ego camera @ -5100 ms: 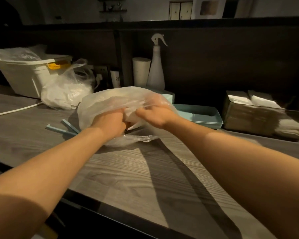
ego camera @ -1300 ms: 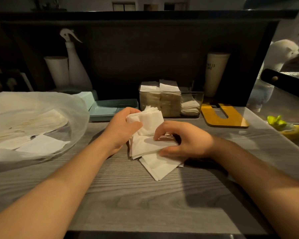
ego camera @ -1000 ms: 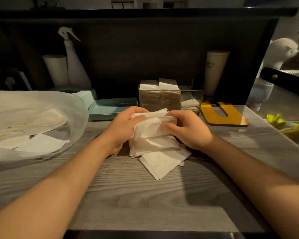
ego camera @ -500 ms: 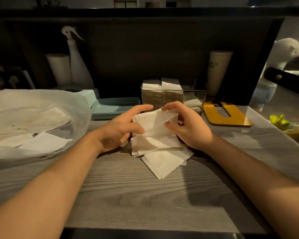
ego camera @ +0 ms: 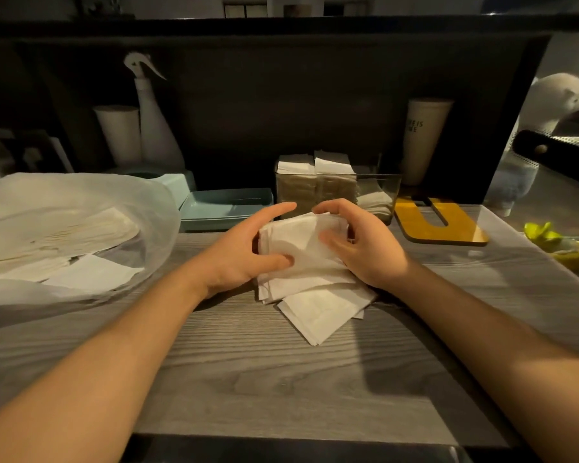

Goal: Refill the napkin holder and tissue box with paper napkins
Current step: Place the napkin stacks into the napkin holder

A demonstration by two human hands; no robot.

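Observation:
A stack of white paper napkins (ego camera: 300,250) stands tilted on the grey wooden counter, with a few loose napkins (ego camera: 320,317) lying flat under its near edge. My left hand (ego camera: 241,252) pinches the stack's left side, thumb on the front and fingers behind. My right hand (ego camera: 365,245) holds the right side, fingers curled over the top edge. Just behind them stands the clear napkin holder (ego camera: 386,190), two of its slots packed with napkins and the right one low. A pale teal tissue box (ego camera: 178,185) sits at the back left.
A translucent plastic bag (ego camera: 81,228) with more napkins lies at the left. A teal tray (ego camera: 226,208), a spray bottle (ego camera: 152,128), a paper roll (ego camera: 119,135), a tall cup (ego camera: 423,138) and a yellow board (ego camera: 438,225) line the back. Yellow-green scraps (ego camera: 559,242) lie at the right.
Earlier both hands were at the plastic bag; now a napkin stack is out on the counter. In the last second my hands shifted slightly, squaring the stack between them.

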